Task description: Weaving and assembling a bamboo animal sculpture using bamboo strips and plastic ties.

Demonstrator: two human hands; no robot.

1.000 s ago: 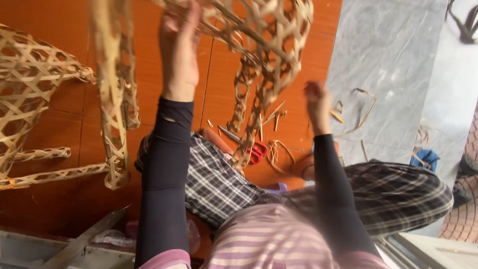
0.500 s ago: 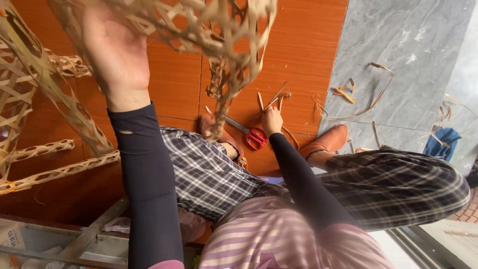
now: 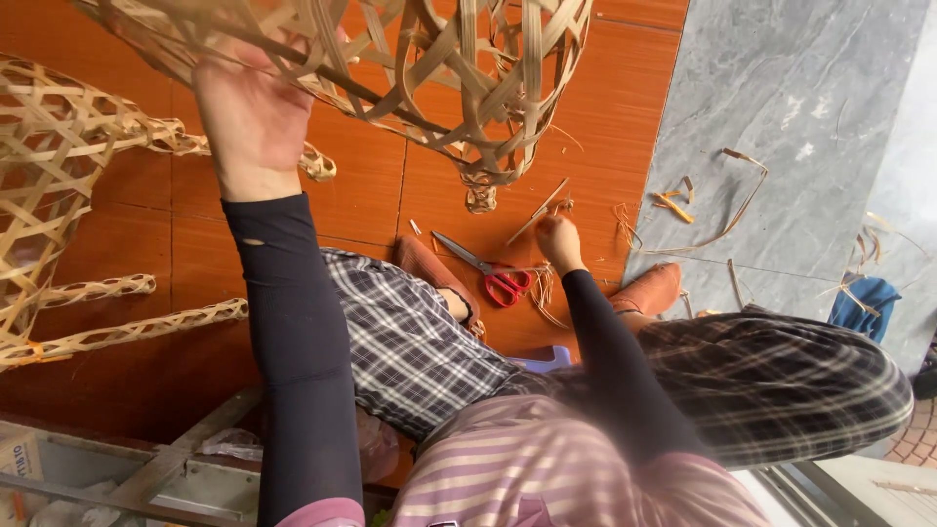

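My left hand [image 3: 252, 109] is raised and grips the open-weave bamboo basket piece [image 3: 468, 68], which hangs above the orange tiled floor. My right hand [image 3: 559, 239] is down at the floor with its fingers curled around a thin bamboo strip [image 3: 543, 208] among loose strips. Red-handled scissors [image 3: 493, 275] lie on the tiles just left of that hand. Both arms wear dark sleeves. My legs in checked trousers are spread on either side of the scissors.
A second woven bamboo figure [image 3: 49, 195] with long woven legs stands at the left. Bamboo offcuts [image 3: 717, 200] litter the grey stone slab at the right. A blue cloth [image 3: 864, 303] lies at the right edge. A metal frame [image 3: 146, 478] runs along the bottom left.
My right hand has dropped from beside the basket to the floor next to the scissors and closed on a strip. The basket in my left hand has shifted right and fills more of the top.
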